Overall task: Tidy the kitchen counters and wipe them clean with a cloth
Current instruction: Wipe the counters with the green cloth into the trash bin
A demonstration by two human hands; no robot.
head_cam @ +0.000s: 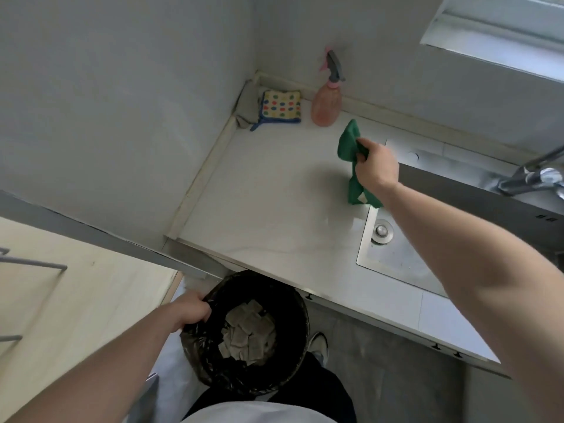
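So the right hand [377, 166] is bunched tight around a green cloth [354, 160], right of centre in the frame, with the cloth's lower end hanging down onto the white counter [274, 209] beside the sink [393, 257]. The left hand [190, 309], down in the lower left, has its fingers curled over the rim of a black bin [293, 303] with tan scraps inside. Up top, a pink spray bottle [326, 108] stands near a dotted cloth [282, 106] tucked in the corner. The tap [531, 175] sits at the right edge.
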